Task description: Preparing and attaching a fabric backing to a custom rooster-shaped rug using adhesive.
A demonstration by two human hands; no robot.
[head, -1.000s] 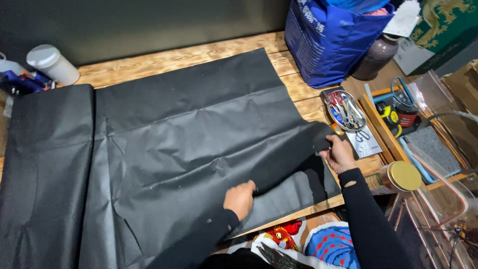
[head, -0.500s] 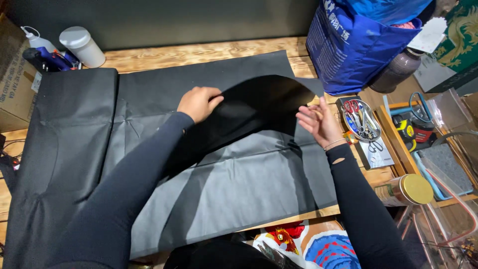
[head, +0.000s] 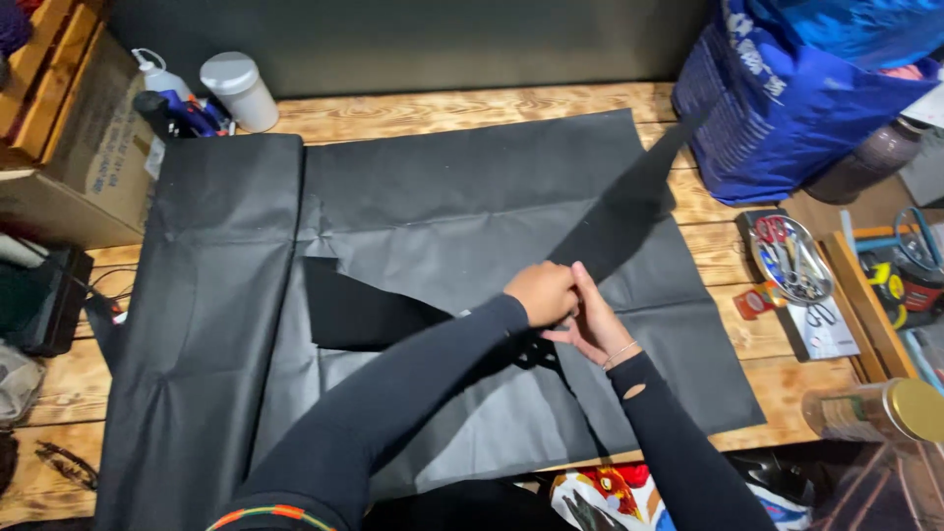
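wooden planks make up the bench (head: 462, 103), with a dark wall behind it. most of it lies under a large black fabric sheet (head: 442, 206), its left part doubled over into a long folded band. a blue bag (head: 787, 108) stands at the far right corner, a cardboard box (head: 74, 147) at the far left, and a white-capped bottle (head: 239, 90) sits just beside the box with some markers. a small metal tray (head: 792, 258) of scissors and tools lies near the sheet's right edge.

half a second ago the hands were apart, the left one high over the middle of the sheet and the right one near the tray, lifting a loose black flap between them. now both have come together low and centre-right, and the flap runs as a narrow black strip (head: 639, 197) from the hands up toward the blue bag.

left hand (head: 543, 292) is clenched over the strip's near end, knuckles up, arm reaching across from lower left. right hand (head: 593, 329) touches it from below, fingers extended along the strip and pinching the fabric, forearm angled in from lower right.
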